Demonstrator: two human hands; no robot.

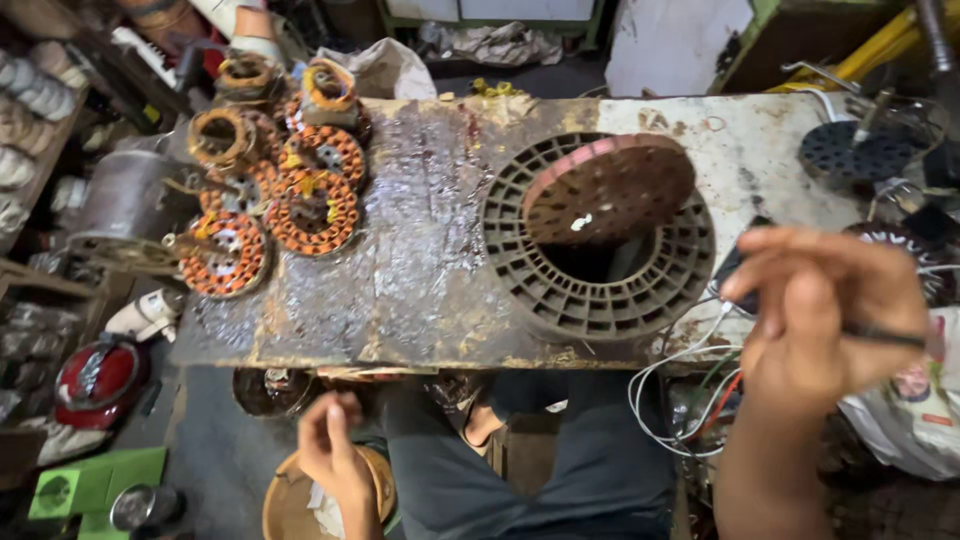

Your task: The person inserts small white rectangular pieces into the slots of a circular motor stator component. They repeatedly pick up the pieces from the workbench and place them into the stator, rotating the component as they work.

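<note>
My right hand [815, 315] is raised at the right edge of the worn metal-topped bench [420, 250], its fingers closed on a thin dark tool [885, 337] whose end sticks out to the right. White, red and green wires [680, 395] hang below it. My left hand [335, 455] is low, under the bench's front edge, fingers curled loosely above a round brown lid [285, 500]; whether it holds anything is unclear. On the bench stands a round grey slotted plastic housing [600, 290] with a brown perforated disc [610, 190] tilted on top.
Several copper-wound stators [310, 205] are piled at the bench's far left. A grey motor casing [125, 205] sits left of them, a red casing [100, 375] on the floor. A dark perforated disc [850, 150] and yellow bars [880, 45] are at the far right.
</note>
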